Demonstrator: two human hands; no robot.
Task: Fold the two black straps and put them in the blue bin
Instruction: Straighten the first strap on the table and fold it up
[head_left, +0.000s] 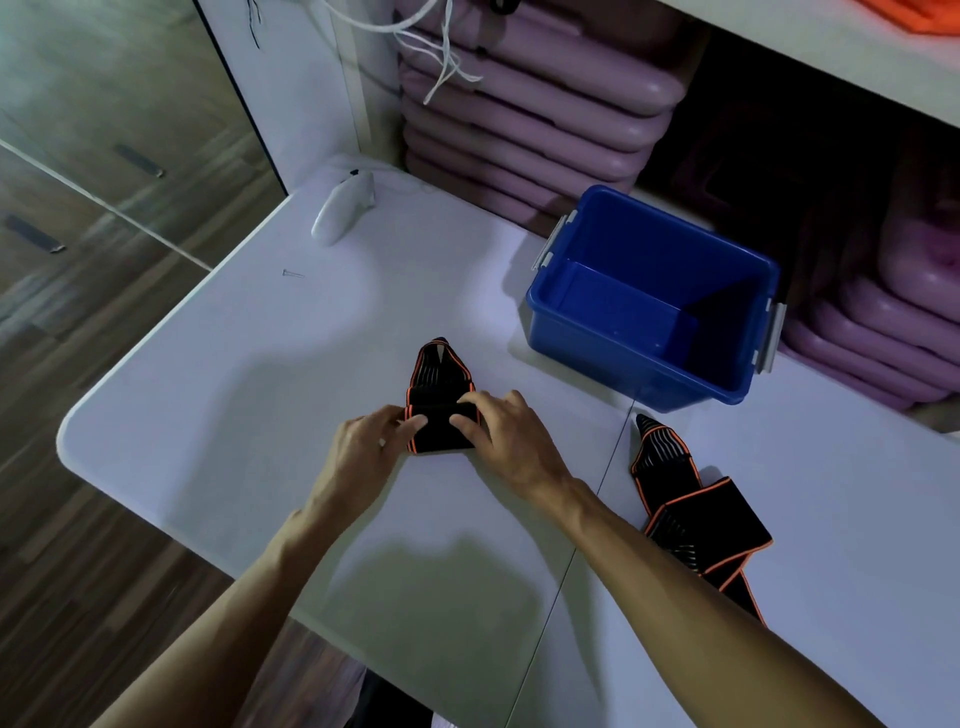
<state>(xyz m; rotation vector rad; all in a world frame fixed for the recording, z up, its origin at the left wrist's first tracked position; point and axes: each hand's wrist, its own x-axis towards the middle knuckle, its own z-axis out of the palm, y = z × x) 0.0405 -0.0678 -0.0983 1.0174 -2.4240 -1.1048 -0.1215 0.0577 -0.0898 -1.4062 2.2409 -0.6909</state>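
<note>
A white table (218, 395) stands over a wood floor, with stacked purple pads (540, 104) behind it. Both hands press on a folded black strap (441, 410) with orange edging in the middle of the table: the left hand (369, 441) holds its left edge with fingertips, the right hand (498, 431) lies fingers-down on its right side. A second strap (691, 509) lies loosely bunched to the right, partly under the right forearm. The blue bin (649, 296) sits open behind, apart from both straps. A white object (343, 208) and a small nail (293, 273) lie far left.
</note>
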